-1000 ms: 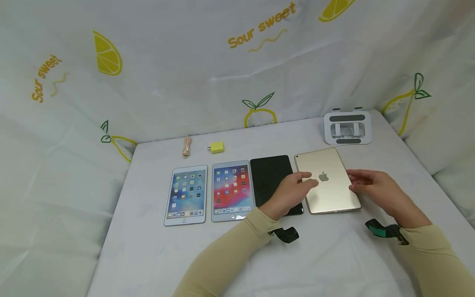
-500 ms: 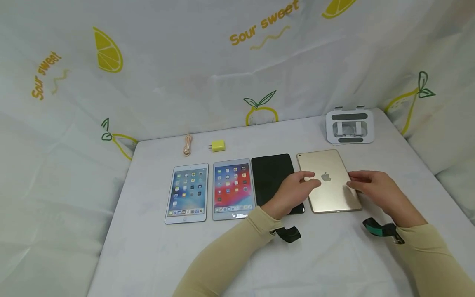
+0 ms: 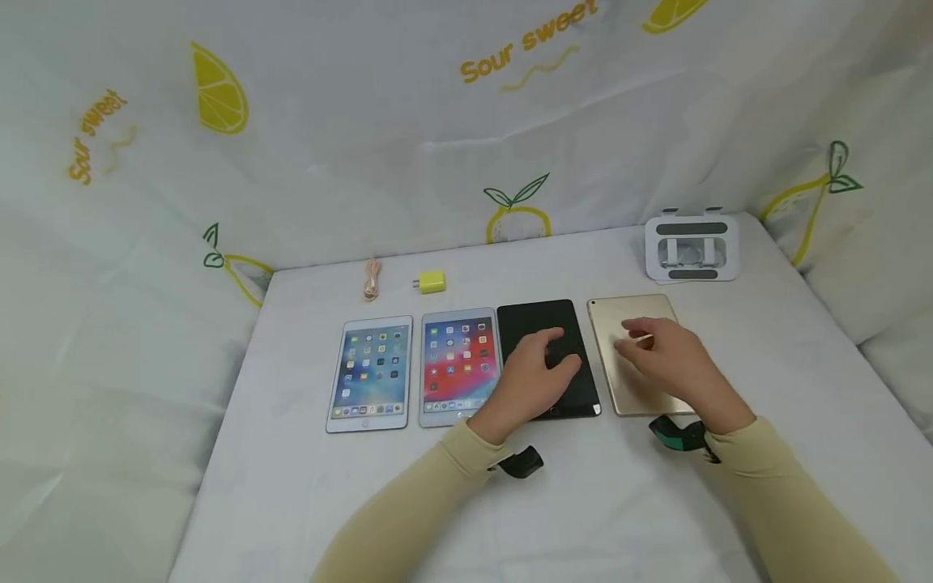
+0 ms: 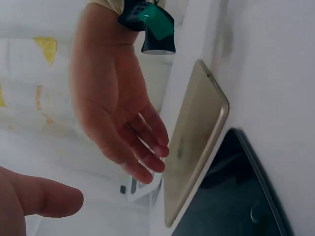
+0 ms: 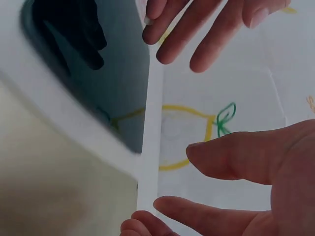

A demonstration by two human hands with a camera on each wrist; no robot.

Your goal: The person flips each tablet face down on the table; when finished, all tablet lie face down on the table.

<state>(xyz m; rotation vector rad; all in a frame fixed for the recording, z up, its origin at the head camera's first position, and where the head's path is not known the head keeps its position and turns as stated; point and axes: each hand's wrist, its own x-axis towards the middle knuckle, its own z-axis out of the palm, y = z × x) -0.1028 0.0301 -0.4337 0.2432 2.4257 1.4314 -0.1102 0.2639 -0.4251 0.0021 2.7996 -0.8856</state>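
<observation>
The gold tablet (image 3: 625, 382) sits face-down just right of the black tablet (image 3: 535, 317), long axes pretty much parallel, camera end pointing away, right hand (image 3: 670, 356) and left hand (image 3: 526, 379) over them, kinda loosely spread.

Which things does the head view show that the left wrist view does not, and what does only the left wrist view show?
Head view only: the peach cable, the yellow charger, the blue-screen tablet and the red-and-blue-screen tablet.

Left wrist view only: the palm side of the right hand.

Both: the gold tablet, the black tablet, the white stand, partly hidden from the wrist, and the left hand, mainly its thumb there.
</observation>
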